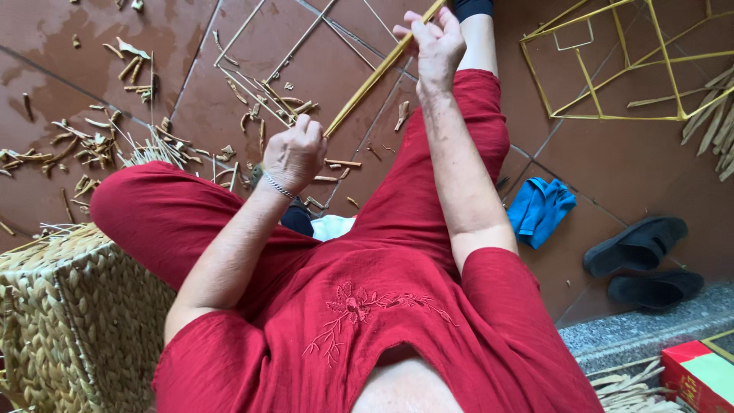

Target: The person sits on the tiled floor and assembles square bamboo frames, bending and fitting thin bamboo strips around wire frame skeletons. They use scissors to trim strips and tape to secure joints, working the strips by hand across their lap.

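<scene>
I sit on the floor in red clothes, looking down past my knees. My left hand (294, 153) is closed around the lower end of a long yellow bamboo strip (375, 76); a thin bracelet circles that wrist. My right hand (434, 42) grips the same strip higher up, near the top edge of the view, with the fingers curled over it. The strip runs slantwise between both hands above the brown tiled floor (191, 84).
Bamboo shavings and slivers (99, 141) litter the floor at left. A woven basket (69, 306) stands at lower left. A yellow stick frame (612, 69) lies upper right, a blue cloth (539, 208) and black slippers (638, 245) at right, a red box (699, 375) on a stone step.
</scene>
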